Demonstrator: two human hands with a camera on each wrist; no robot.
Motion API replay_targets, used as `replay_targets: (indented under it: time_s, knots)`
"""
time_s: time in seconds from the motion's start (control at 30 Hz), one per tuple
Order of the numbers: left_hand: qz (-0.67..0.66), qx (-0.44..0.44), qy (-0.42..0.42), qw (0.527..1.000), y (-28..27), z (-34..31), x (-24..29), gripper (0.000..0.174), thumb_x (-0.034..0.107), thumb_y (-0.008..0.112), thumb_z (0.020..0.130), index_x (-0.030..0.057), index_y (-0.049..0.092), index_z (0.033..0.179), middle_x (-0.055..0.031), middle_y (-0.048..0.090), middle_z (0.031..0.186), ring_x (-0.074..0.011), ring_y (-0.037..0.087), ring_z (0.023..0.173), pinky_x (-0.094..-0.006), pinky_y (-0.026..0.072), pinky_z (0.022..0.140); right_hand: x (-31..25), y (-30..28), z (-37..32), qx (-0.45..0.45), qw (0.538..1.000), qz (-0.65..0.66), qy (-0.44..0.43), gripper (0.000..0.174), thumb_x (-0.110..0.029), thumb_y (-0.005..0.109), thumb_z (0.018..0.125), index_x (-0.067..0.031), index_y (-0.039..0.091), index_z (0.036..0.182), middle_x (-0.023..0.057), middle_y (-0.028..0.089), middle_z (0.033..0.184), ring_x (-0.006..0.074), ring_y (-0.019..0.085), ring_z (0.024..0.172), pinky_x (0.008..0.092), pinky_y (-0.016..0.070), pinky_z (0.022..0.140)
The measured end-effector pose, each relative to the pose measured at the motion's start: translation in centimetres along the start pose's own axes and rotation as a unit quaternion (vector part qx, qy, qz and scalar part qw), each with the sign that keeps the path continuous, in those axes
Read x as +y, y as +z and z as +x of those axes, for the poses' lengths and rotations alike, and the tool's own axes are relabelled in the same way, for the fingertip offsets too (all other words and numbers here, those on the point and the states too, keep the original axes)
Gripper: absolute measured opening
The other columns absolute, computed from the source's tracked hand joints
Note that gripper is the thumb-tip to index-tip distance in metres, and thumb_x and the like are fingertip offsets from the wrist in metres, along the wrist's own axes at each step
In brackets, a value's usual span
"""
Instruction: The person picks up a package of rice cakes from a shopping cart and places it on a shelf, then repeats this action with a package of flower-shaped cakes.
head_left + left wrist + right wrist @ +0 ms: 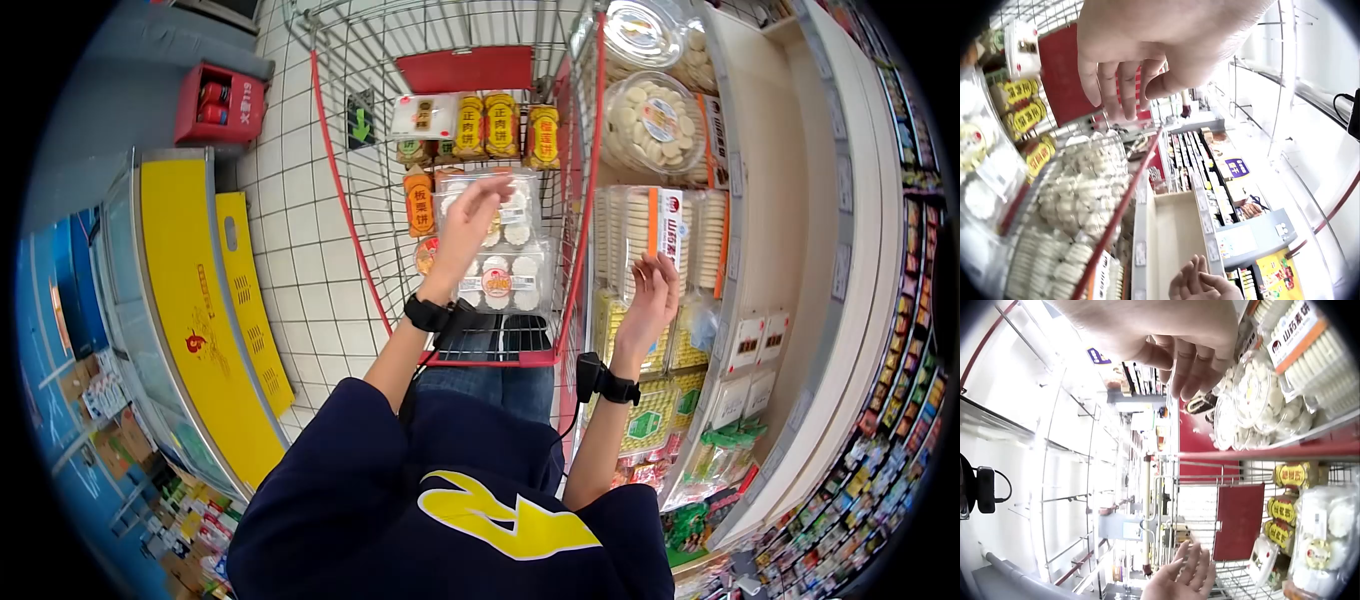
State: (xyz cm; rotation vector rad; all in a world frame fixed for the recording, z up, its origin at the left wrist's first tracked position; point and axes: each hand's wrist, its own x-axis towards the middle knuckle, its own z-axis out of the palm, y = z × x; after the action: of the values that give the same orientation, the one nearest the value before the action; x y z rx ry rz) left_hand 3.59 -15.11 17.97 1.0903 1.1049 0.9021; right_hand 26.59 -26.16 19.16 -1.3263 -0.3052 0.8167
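Note:
My left hand (468, 225) hovers over the shopping cart (536, 358), its fingers loosely bent with nothing in them. Beneath it lie two clear plastic boxes of round white pastries (497, 284), one partly covered by the hand. My right hand (652, 297) is raised to the right of the cart, in front of the shelf. It overlaps a clear pack of pale stacked biscuits (640, 230) with an orange-and-white label. The right wrist view shows that hand (1191, 353) with relaxed fingers and nothing held.
Yellow-labelled packs (486, 125), a white box (424, 117) and an orange-labelled pack (420, 203) sit farther up in the cart. Round tubs of white pieces (655, 122) stand on the shelf at right. A yellow freezer (190, 300) stands at left, near a red fire box (221, 105).

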Motion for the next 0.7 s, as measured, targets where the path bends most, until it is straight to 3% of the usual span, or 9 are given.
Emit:
replay_targets:
  time_s: [0.17,0.27,0.33,0.5,0.57,0.6,0.63,0.67,0.7]
  knots:
    - [0.027,0.099,-0.008,0.995,-10.2,3.0,-2.9,0.031,0.014,0.048,0.093,0.0024,0.055,0.121,-0.008,0.061,0.112,-0.0159,0.056,0.105,-0.0292,0.0412,0.093,1.9,7.9,0.8,-0.117,0.988,-0.013,0.104,0.031,-0.006,0.046,0.091,0.0044,0.051,0.12,0.0164,0.059,0.113,0.0227,0.059,0.103,0.0336,0.0471,0.092]
    - [-0.013,0.179,-0.024,0.983,-14.3,4.9,-4.2,0.042,0.02,0.05,0.092,0.0018,0.047,0.13,-0.0113,0.055,0.124,-0.019,0.05,0.116,-0.0318,0.0387,0.097,4.3,13.2,1.5,-0.203,0.965,-0.051,0.156,0.036,-0.009,0.047,0.091,0.0042,0.048,0.125,0.0173,0.055,0.121,0.0239,0.056,0.109,0.0334,0.0457,0.094]
    - [-0.002,0.205,-0.064,0.977,-15.9,6.5,-5.0,0.053,0.023,0.05,0.091,0.0009,0.036,0.137,-0.0157,0.043,0.137,-0.0227,0.04,0.128,-0.0339,0.0332,0.103,7.3,15.8,2.2,-0.245,0.952,-0.06,0.173,0.046,-0.011,0.049,0.09,0.0032,0.04,0.133,0.0185,0.046,0.132,0.0253,0.05,0.119,0.0343,0.0431,0.097]
    - [-0.014,0.192,-0.082,0.978,-17.2,9.1,-7.5,0.06,0.024,0.049,0.091,0.0001,0.027,0.142,-0.0208,0.027,0.146,-0.0271,0.025,0.137,-0.0344,0.024,0.109,16.8,21.4,4.6,-0.299,0.926,-0.119,0.195,0.057,-0.02,0.051,0.091,0.0031,0.03,0.139,0.0189,0.036,0.141,0.0265,0.039,0.129,0.0352,0.0379,0.102]
    - [0.018,0.2,-0.102,0.974,-18.1,10.8,-9.6,0.062,0.024,0.048,0.091,-0.0003,0.024,0.143,-0.0215,0.026,0.147,-0.0278,0.022,0.138,-0.033,0.0224,0.109,19.9,23.5,5.7,-0.314,0.9,-0.123,0.275,0.063,-0.03,0.048,0.094,0.0029,0.024,0.142,0.0185,0.028,0.146,0.0273,0.028,0.136,0.0377,0.0286,0.109]
    - [0.04,0.201,-0.104,0.973,-18.6,11.6,-10.8,0.064,0.022,0.049,0.09,-0.0039,0.022,0.142,-0.0224,0.03,0.144,-0.0278,0.028,0.135,-0.0319,0.026,0.107,21.9,24.2,6.3,-0.316,0.898,-0.128,0.28,0.063,-0.03,0.048,0.094,0.0029,0.024,0.142,0.0185,0.028,0.146,0.0273,0.028,0.136,0.0377,0.0286,0.109]
    - [0.038,0.205,-0.11,0.972,-18.8,12.2,-11.2,0.064,0.022,0.049,0.09,-0.0039,0.022,0.142,-0.0224,0.03,0.144,-0.0278,0.028,0.135,-0.0319,0.026,0.107,23.6,24.7,6.7,-0.319,0.892,-0.102,0.305,0.066,-0.036,0.046,0.095,0.0027,0.02,0.143,0.018,0.023,0.148,0.027,0.022,0.138,0.0384,0.0227,0.111]
    - [-0.006,0.221,-0.136,0.966,-19.0,12.8,-11.5,0.064,0.022,0.05,0.09,-0.006,0.022,0.141,-0.0226,0.032,0.142,-0.0273,0.032,0.132,-0.0316,0.0279,0.105,25.2,24.9,7.0,-0.321,0.885,-0.077,0.329,0.07,-0.041,0.043,0.096,0.0024,0.015,0.144,0.0175,0.019,0.15,0.0267,0.016,0.14,0.0391,0.0169,0.113]
    - [-0.051,0.237,-0.161,0.957,-18.9,13.3,-11.6,0.065,0.021,0.05,0.089,-0.0081,0.022,0.14,-0.0229,0.034,0.14,-0.0269,0.036,0.129,-0.0313,0.0298,0.104,25.9,25.3,7.0,-0.323,0.882,-0.08,0.333,0.07,-0.041,0.043,0.096,0.0024,0.015,0.144,0.0175,0.019,0.15,0.0267,0.016,0.14,0.0391,0.0169,0.113]
